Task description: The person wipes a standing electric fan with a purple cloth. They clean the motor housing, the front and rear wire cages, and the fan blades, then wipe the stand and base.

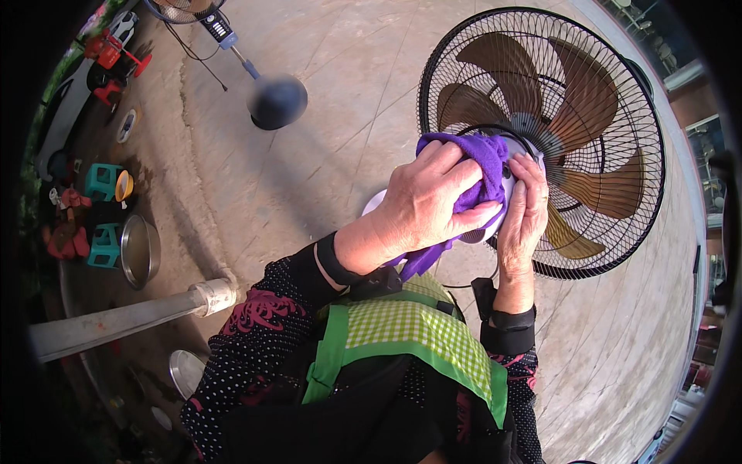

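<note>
A bunched purple cloth point(490, 153) is in my left hand point(432, 194), pressed against the pale motor housing point(510, 191) of an electric fan. A loose end of the cloth hangs below my wrist. My right hand point(524, 209) grips the right side of that housing, fingers together and pointing away from me. Beyond my hands is the fan's black wire cage point(629, 243), with translucent brown blades point(585, 87) inside. The cloth and my hands hide much of the housing. Part of a pale round base shows behind my left wrist.
Another standing fan point(219, 29) with a dark round base point(278, 101) is at the upper left, its cord on the concrete floor. A pipe point(122, 325) juts in from the left. Nearby are a metal basin point(140, 252), green stools point(104, 181) and a metal lid-like disc point(186, 374).
</note>
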Available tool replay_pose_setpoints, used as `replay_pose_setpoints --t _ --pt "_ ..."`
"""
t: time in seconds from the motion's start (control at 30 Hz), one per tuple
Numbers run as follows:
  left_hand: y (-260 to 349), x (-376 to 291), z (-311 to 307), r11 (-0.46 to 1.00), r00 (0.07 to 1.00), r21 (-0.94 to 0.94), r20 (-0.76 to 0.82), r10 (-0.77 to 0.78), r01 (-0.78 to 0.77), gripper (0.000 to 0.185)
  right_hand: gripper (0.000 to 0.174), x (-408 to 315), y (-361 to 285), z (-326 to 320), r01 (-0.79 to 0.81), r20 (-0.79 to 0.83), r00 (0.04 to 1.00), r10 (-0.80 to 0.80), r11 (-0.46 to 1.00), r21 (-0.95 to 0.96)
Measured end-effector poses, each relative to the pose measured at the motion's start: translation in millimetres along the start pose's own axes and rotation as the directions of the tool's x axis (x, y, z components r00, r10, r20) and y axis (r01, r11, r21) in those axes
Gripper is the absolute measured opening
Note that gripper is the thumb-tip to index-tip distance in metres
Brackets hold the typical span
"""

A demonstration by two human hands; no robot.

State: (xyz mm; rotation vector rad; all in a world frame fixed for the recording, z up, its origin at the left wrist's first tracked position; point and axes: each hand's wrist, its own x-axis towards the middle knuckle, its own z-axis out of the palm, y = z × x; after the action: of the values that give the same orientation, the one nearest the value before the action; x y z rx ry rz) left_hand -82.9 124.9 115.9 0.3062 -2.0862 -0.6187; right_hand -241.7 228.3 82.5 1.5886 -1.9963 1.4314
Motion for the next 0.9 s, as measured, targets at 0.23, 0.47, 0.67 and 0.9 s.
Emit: replay_pose_setpoints --t 0.23,0.47,0.67,0.9 --pt "-6.7 24.3 1.7 0.987 0.987 0.094 0.08 -0.137 0.129 0.026 0.026 -0.2 -3.0 2.9 -0.008 -0.014 1.0 0.008 1.0 -0.001" --pt "-52.8 49.6 7.9 0.949 0.851 0.091 0.424 -0.311 0.301 0.027 0.029 -1.4 -6.7 6.4 0.012 -0.025 1.0 -0.014 0.998 -0.057" --pt "-62.2 43.1 21.2 0.9 0.827 -0.11 0.453 -0.332 0.421 0.034 0.028 1.0 -5.5 -2.1 -0.001 -0.022 1.0 -0.001 0.998 -0.068" --pt "-18.3 7.9 -14.1 0.944 0.942 -0.244 0.303 -0.142 0.221 0.026 0.026 -4.6 -5.6 -3.9 -0.02 -0.004 1.0 0.019 0.996 -0.082"
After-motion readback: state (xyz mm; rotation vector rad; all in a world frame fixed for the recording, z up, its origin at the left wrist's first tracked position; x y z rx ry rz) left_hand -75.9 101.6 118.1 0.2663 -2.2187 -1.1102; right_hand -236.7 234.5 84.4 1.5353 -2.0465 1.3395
